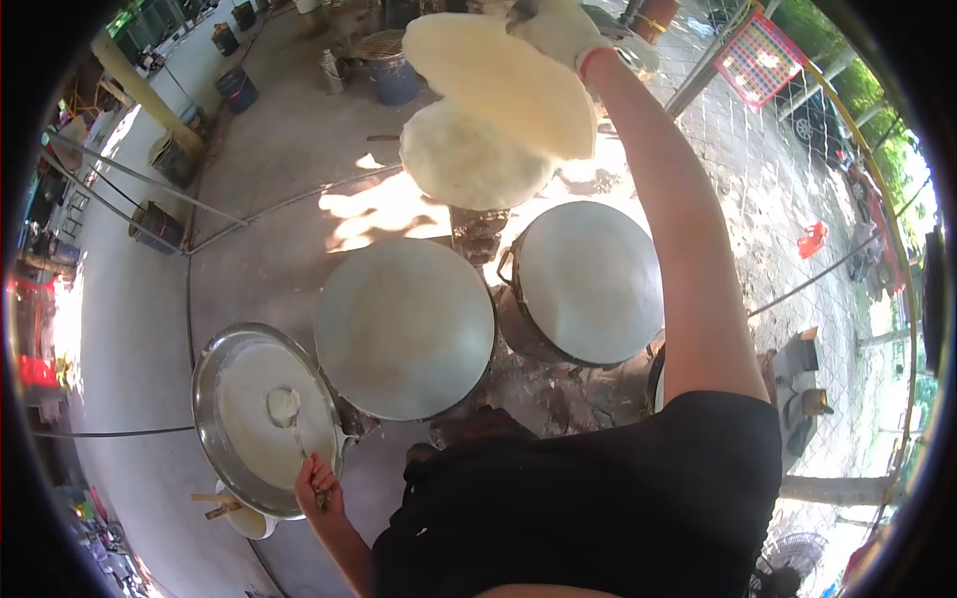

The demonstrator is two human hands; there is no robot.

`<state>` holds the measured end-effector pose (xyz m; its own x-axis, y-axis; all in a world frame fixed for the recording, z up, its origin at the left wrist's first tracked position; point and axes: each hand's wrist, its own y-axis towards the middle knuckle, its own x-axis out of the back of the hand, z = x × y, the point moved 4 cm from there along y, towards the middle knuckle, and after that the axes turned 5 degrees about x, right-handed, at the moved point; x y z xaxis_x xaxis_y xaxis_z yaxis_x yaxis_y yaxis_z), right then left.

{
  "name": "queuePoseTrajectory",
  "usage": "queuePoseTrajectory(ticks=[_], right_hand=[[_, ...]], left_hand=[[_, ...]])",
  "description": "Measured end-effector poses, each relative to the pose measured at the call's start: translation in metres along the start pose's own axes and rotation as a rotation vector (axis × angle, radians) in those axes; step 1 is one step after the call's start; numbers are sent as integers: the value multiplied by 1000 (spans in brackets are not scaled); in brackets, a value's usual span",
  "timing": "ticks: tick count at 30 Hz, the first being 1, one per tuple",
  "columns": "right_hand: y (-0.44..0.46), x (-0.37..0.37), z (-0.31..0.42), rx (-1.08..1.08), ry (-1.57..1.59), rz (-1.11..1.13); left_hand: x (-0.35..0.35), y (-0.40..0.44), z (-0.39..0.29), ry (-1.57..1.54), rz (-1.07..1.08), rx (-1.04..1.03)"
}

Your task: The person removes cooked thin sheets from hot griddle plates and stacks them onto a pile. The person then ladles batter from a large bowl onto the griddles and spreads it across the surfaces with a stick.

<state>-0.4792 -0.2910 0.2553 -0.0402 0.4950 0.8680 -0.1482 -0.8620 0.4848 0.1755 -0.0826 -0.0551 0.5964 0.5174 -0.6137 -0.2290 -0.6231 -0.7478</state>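
Your left hand (pixel 319 486) grasps the ladle (pixel 283 406), its cup inside the rim of the basin (pixel 204 424). Your right hand (pixel 562 34) is at the far edge of the upper pale sheet (pixel 508 85); its grip I cannot tell.

Grey floor (pixel 269 284) running wide, and there, at eleven o'clock, stand a blue bucket (pixel 396 85) and a metal can (pixel 334 73)! Dark bucket (pixel 235 90) between ten and eleven, another bucket (pixel 157 229) past nine!

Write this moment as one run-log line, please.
left hand: holding ladle at basin | gloved right hand: at edge of pale sheet | larger grey disc: beside basin | smaller grey disc: farther right
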Motion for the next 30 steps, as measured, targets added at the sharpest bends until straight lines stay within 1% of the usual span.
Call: queuePoseTrajectory(ticks=[1, 2, 3, 4, 5, 6, 7, 8, 10, 11, 12, 14, 16, 19, 22, 25, 26, 27, 29, 30], right_hand=[[5, -11, 4, 118, -47, -22], [-9, -2, 29, 53, -66, 75], [-14, -34, 18, 110, -2, 36], [-24, -62, 16, 112, 57, -65], [-35, -99, 12, 72, 88, -11], [-48, -140, 6, 124, 111, -100], [-61, -184, -1, 90, 109, -52], [-74, -227, -10, 39, 99, 66], [-105, -275, -12, -90, 119, 162], [-119, -283, -8, -82, 49, 254], [-127, -286, -4, -119, 33, 351], [-143, -315, -17, -167, 65, 350], [-156, -322, -27, -223, 82, 350], [-172, -319, -43, -217, 88, 327], [-184, -311, -55, -102, 224, 415], [-213, -293, -75, -495, 752, 374], [-225, -267, -67, -818, 1012, 524], [-241, -248, -60, -944, 1204, 483], [-282, -267, -74, -969, 1312, 371], [-296, -272, -73, -929, 1436, 346]], left_hand=[[-3, 4, 0, -8, -9, -12], [-6, 5, 0, -15, -19, -26], [-10, 6, 1, -29, -18, -31], [-15, 7, 2, -44, -14, -37], [-20, 7, 3, -58, -12, -43], [-25, 6, 3, -51, -29, -61], [-30, 4, 4, -43, -46, -81], [-35, 5, 6, -38, -63, -103], [-39, 5, 7, -34, -101, -149], [-40, 5, 7, -28, -121, -169], [-42, 5, 7, -25, -107, -169], [-44, 5, 7, -17, -81, -156], [-47, 7, 8, -24, -86, -158], [-49, 9, 10, -13, -108, -174], [-48, 18, 11, 12, -65, -138], [-45, 26, 10, -6, -1, -74], [-47, 27, 11, -19, 17, -50], [-51, 27, 13, -2, 2, -61], [-58, 27, 19, 32, -24, -83], [-59, 27, 22, 26, -19, -61]])
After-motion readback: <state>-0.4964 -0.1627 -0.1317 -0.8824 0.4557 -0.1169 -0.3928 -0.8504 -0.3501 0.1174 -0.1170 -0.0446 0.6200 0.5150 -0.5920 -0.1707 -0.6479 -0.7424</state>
